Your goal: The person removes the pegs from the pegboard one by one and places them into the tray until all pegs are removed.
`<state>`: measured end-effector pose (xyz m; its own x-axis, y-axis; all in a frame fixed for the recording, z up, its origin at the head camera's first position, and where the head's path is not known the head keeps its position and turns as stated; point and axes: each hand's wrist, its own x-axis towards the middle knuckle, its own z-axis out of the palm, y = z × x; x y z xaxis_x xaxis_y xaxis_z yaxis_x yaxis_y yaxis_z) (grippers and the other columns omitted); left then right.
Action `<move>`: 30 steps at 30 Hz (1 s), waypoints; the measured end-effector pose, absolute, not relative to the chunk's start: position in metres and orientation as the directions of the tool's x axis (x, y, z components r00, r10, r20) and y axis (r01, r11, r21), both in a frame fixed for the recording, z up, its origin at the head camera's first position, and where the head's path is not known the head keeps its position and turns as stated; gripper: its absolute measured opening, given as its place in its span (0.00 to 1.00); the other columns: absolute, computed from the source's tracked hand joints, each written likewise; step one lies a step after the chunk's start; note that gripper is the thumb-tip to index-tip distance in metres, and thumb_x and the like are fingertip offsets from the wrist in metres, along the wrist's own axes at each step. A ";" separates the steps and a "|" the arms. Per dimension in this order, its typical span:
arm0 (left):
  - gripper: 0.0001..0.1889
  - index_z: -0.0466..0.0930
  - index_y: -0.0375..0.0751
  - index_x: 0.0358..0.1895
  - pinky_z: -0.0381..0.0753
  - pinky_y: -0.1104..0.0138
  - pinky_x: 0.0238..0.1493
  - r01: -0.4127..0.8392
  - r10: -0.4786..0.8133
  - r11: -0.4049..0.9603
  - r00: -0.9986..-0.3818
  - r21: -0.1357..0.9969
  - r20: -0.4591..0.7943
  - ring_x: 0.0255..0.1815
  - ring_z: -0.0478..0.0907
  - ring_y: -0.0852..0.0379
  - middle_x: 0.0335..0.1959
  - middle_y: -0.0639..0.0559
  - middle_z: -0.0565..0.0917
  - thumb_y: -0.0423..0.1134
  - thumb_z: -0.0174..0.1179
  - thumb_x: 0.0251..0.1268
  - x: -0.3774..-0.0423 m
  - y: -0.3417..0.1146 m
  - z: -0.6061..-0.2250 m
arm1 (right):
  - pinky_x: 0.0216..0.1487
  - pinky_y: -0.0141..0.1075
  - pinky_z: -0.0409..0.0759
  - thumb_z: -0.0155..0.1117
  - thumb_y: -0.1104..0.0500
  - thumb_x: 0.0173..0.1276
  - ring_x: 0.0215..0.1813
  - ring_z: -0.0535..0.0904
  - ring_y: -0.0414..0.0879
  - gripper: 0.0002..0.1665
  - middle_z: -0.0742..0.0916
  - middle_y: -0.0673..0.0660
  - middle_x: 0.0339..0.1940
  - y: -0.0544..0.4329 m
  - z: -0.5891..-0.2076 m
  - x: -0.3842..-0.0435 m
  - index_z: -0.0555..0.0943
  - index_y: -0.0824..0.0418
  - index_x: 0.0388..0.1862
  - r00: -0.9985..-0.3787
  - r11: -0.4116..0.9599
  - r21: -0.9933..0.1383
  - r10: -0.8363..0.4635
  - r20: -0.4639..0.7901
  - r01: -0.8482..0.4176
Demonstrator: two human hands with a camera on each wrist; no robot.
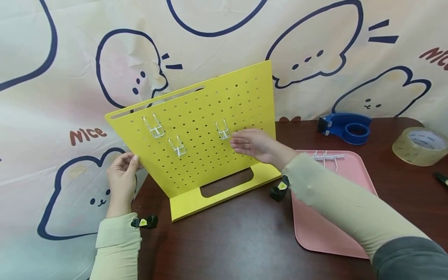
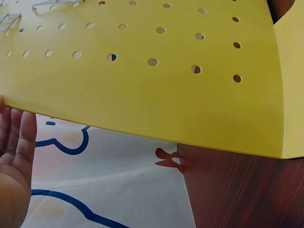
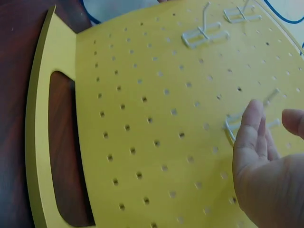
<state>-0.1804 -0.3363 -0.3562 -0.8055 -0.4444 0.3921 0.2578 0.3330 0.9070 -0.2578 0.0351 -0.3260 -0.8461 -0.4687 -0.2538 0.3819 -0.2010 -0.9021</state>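
A yellow pegboard [image 1: 210,112] stands tilted on its base on the table, with three white wire hooks on its face. My left hand [image 1: 122,175] pinches the board's left edge, thumb in front and fingers behind. The left wrist view has those fingers [image 2: 26,133] at the board's edge. My right hand [image 1: 255,146] is beside the rightmost hook [image 1: 222,130], fingers fairly straight and thumb apart in the right wrist view. It partly covers that hook [image 3: 231,128] there; whether it touches it I cannot tell. The other two hooks [image 1: 154,127] [image 1: 177,147] hang toward the left.
A pink tray [image 1: 325,229] at the right bears several white wire hooks [image 1: 327,156], partly behind my right sleeve. Beyond it are a blue tape dispenser [image 1: 344,127] and a roll of clear tape [image 1: 420,146]. A printed cloth [image 1: 217,50] hangs behind the dark table [image 1: 224,241].
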 end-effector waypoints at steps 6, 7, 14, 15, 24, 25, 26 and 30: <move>0.05 0.83 0.44 0.40 0.83 0.78 0.39 0.263 -0.466 0.289 -0.801 0.920 0.376 0.34 0.82 0.63 0.34 0.55 0.82 0.30 0.61 0.75 -0.178 -0.336 -0.355 | 0.58 0.37 0.84 0.56 0.60 0.82 0.49 0.83 0.49 0.11 0.85 0.59 0.45 0.011 -0.326 -0.256 0.78 0.66 0.55 -0.848 -0.277 -0.860 -0.452 -0.277 0.428; 0.05 0.83 0.44 0.40 0.83 0.78 0.39 0.260 -0.469 0.290 -0.800 0.921 0.374 0.33 0.82 0.63 0.34 0.55 0.82 0.30 0.61 0.75 -0.178 -0.336 -0.355 | 0.54 0.36 0.85 0.56 0.60 0.82 0.48 0.83 0.49 0.11 0.85 0.58 0.45 0.009 -0.326 -0.255 0.78 0.66 0.55 -0.849 -0.286 -0.854 -0.448 -0.281 0.434; 0.04 0.81 0.34 0.46 0.83 0.78 0.40 0.228 -0.470 0.327 -0.803 0.917 0.367 0.35 0.82 0.63 0.35 0.55 0.81 0.32 0.60 0.76 -0.178 -0.334 -0.356 | 0.35 0.27 0.83 0.57 0.65 0.80 0.33 0.81 0.41 0.13 0.83 0.55 0.36 0.003 -0.326 -0.252 0.76 0.71 0.57 -0.856 -0.325 -0.838 -0.437 -0.278 0.438; 0.05 0.81 0.33 0.47 0.83 0.79 0.41 0.219 -0.469 0.336 -0.804 0.916 0.364 0.35 0.82 0.63 0.35 0.55 0.81 0.33 0.60 0.77 -0.178 -0.335 -0.357 | 0.34 0.26 0.83 0.57 0.66 0.80 0.32 0.80 0.41 0.14 0.83 0.55 0.35 0.004 -0.327 -0.252 0.75 0.72 0.59 -0.853 -0.310 -0.845 -0.442 -0.277 0.436; 0.11 0.78 0.25 0.51 0.82 0.79 0.42 0.200 -0.465 0.360 -0.808 0.911 0.361 0.35 0.82 0.64 0.36 0.55 0.79 0.33 0.58 0.78 -0.180 -0.334 -0.360 | 0.42 0.29 0.84 0.54 0.68 0.81 0.37 0.82 0.41 0.13 0.82 0.57 0.41 0.043 -0.334 -0.249 0.72 0.73 0.59 -0.845 -0.097 -0.942 -0.479 -0.238 0.321; 0.10 0.79 0.26 0.50 0.82 0.79 0.42 0.199 -0.467 0.355 -0.808 0.913 0.358 0.36 0.82 0.64 0.36 0.55 0.79 0.33 0.59 0.78 -0.180 -0.334 -0.360 | 0.42 0.29 0.85 0.55 0.68 0.81 0.37 0.82 0.41 0.11 0.82 0.57 0.41 0.049 -0.335 -0.250 0.73 0.71 0.57 -0.849 -0.079 -0.948 -0.474 -0.235 0.307; 0.09 0.80 0.28 0.49 0.82 0.79 0.42 0.199 -0.470 0.353 -0.807 0.914 0.357 0.35 0.82 0.64 0.36 0.55 0.79 0.33 0.59 0.78 -0.180 -0.334 -0.360 | 0.42 0.30 0.85 0.55 0.68 0.80 0.37 0.83 0.41 0.09 0.82 0.58 0.41 0.055 -0.336 -0.251 0.73 0.70 0.56 -0.854 -0.060 -0.954 -0.465 -0.234 0.294; 0.03 0.82 0.38 0.45 0.83 0.79 0.41 0.213 -0.472 0.352 -0.800 0.911 0.369 0.35 0.82 0.64 0.35 0.55 0.80 0.34 0.60 0.77 -0.181 -0.336 -0.360 | 0.44 0.31 0.86 0.57 0.67 0.80 0.37 0.84 0.41 0.07 0.83 0.57 0.40 0.082 -0.340 -0.254 0.74 0.68 0.52 -0.878 0.002 -0.967 -0.419 -0.233 0.256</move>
